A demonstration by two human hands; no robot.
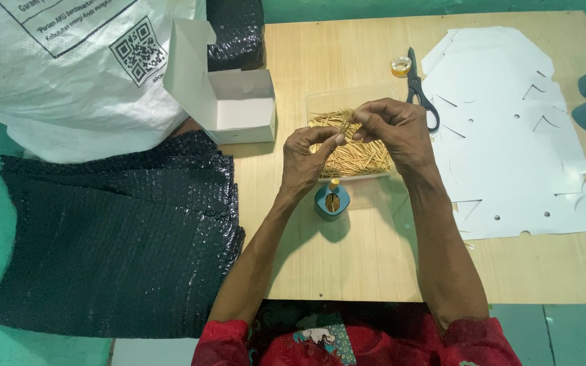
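A small bundle of thin wooden toothpicks (pixel 344 120) is being held above the clear plastic tray of loose toothpicks (pixel 354 157), pinched between both hands over the middle of the pale wooden tabletop (pixel 367 264). The left hand (pixel 310 159) is closing thumb and fingertips on the near end of the bundle, while the right hand (pixel 396 130) is gripping the far end from above, fingers curled round it.

Just below the hands, a small teal toothpick holder with a yellow cap (pixel 332 200) is standing upright, already showing some sticks inside; judging by the heaped tray, plenty is remaining to be sorted.

A small open white cardboard box (pixel 235 102) is sitting left of the tray, its lid flap raised and its inside looking bare. Right of the tray, flat white die-cut card blanks (pixel 510 135) are lying in an overlapping pile, not yet folded, with black-handled scissors (pixel 416 88) and a small roll of clear tape (pixel 401 66) beside them. A stack of black bubble-wrap sheets (pixel 116 237) is lying at the left, and a large white woven sack with black printing and a square code patch (pixel 76 61) is leaning behind it.
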